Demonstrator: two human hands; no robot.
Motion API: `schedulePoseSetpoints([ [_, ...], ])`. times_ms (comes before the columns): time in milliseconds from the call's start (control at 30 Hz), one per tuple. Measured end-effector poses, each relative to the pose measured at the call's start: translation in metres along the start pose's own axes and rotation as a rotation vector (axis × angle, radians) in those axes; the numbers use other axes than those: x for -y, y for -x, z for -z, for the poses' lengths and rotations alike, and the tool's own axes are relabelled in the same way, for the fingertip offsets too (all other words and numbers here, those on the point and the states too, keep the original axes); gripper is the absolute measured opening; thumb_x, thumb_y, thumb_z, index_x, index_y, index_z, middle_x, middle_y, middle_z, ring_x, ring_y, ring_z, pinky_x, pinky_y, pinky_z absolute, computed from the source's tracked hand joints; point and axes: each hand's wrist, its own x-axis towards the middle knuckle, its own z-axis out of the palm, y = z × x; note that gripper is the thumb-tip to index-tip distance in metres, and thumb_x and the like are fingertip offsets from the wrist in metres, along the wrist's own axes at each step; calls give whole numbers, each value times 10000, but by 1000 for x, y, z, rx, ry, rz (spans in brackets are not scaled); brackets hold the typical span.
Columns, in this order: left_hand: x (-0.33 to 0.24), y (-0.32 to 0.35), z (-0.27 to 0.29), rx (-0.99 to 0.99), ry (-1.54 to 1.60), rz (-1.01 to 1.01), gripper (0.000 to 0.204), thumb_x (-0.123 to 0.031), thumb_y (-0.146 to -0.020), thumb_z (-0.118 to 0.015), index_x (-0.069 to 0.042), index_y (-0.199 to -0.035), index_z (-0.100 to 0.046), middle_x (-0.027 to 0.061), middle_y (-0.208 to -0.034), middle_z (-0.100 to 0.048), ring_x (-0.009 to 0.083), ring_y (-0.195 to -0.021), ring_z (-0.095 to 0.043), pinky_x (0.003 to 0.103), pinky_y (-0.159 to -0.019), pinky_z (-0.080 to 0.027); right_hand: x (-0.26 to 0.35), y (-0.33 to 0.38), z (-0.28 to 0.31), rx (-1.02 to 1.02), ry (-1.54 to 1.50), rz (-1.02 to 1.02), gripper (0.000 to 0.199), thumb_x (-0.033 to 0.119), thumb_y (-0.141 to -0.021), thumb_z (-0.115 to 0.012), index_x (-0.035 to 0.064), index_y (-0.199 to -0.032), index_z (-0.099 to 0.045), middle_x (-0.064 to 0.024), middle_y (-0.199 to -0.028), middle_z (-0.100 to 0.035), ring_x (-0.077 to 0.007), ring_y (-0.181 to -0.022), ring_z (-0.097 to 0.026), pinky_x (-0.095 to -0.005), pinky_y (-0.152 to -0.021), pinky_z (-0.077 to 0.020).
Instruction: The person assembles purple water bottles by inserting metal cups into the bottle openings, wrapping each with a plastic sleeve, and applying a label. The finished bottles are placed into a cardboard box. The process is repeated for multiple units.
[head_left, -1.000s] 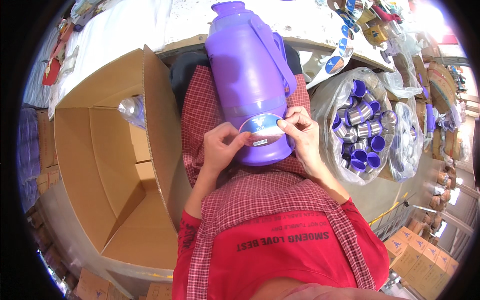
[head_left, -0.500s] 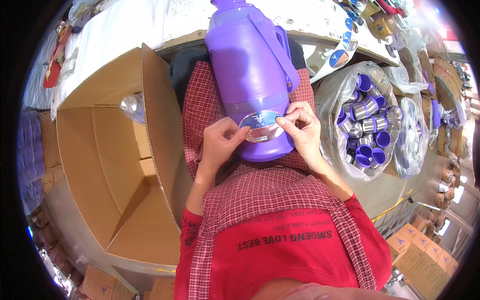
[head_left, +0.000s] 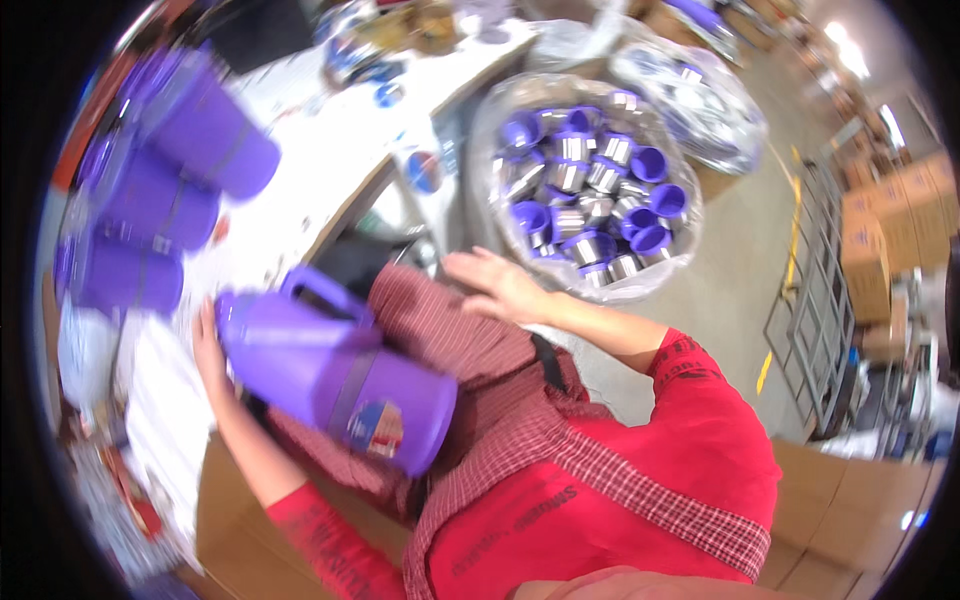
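Note:
Across my lap, over the checked apron (head_left: 430, 325), lies a purple thermos flask (head_left: 310, 355) with a side handle. Its base points toward my body and its top toward the left. An oval blue and white sticker (head_left: 378, 428) sits on the flask near the base. My left hand (head_left: 207, 350) is closed against the flask's top end, its fingers partly hidden and blurred. Above my knee, my right hand (head_left: 498, 286) is held out with fingers apart and nothing in them. It is nearest to a clear plastic bag (head_left: 487, 190) full of purple and silver cups (head_left: 605, 175).
Several purple flasks (head_left: 165, 200) stand on the white table (head_left: 310, 165) at the left. A strip of round stickers (head_left: 424, 172) hangs over its edge. An open cardboard box (head_left: 240, 500) is at lower left. Cartons (head_left: 900, 225) and a metal rack (head_left: 815, 300) are at the right.
My view has swung to the right. The flask has tipped from pointing away to lying leftward. Both hands have left the sticker: the left is at the flask's top, the right reaches toward the bag.

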Motion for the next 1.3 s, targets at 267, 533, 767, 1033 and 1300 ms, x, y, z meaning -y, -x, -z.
schedulePoseSetpoints([
  [267, 8, 41, 17, 344, 857, 30, 518, -417, -987, -455, -30, -1327, -507, 104, -1201, -607, 231, -1098, -591, 373, -993, -456, -262, 19, 178, -817, 425, -750, 789, 372, -737, -798, -19, -1335, -464, -260, -1274, -546, -373, -1188, -531, -429, -996, -427],
  [533, 11, 42, 39, 222, 406, 263, 622, -463, -964, -519, -56, -1422, -412, 107, -1315, -536, 232, -1178, -532, 333, -1020, -409, -395, -31, 254, -987, 437, -1577, 1180, 645, -621, -781, 90, -1489, -206, -248, -1486, -296, -443, -1298, -412, -577, -1012, -378],
  [767, -17, 60, 23, 435, 485, -25, 875, -505, -857, -605, -48, -1507, -240, 176, -1377, -464, 304, -1256, -481, 409, -1069, -386, -336, 27, 202, -292, 736, -1133, 884, 498, -634, -768, 172, -1381, -426, -242, -1329, -463, -456, -1215, -468, -614, -956, -390],
  [1033, -40, 61, -16, 557, 588, -142, 910, -607, -888, -533, -106, -1535, -136, 256, -1444, -395, 385, -1240, -514, 474, -1016, -465, -109, -125, 148, 189, -192, -343, 908, 453, -631, -813, 20, -1356, -479, -197, -1311, -539, -299, -1217, -513, -393, -1028, -400],
  [1300, -56, 83, 5, 346, 682, -238, 1064, -765, -836, -440, -157, -1547, 67, 172, -1596, -73, 343, -1461, -88, 468, -1168, -165, 140, -342, -35, 583, -712, 241, 846, 541, -723, -691, 74, -1394, -474, -161, -1351, -515, -296, -1236, -499, -411, -1031, -401],
])
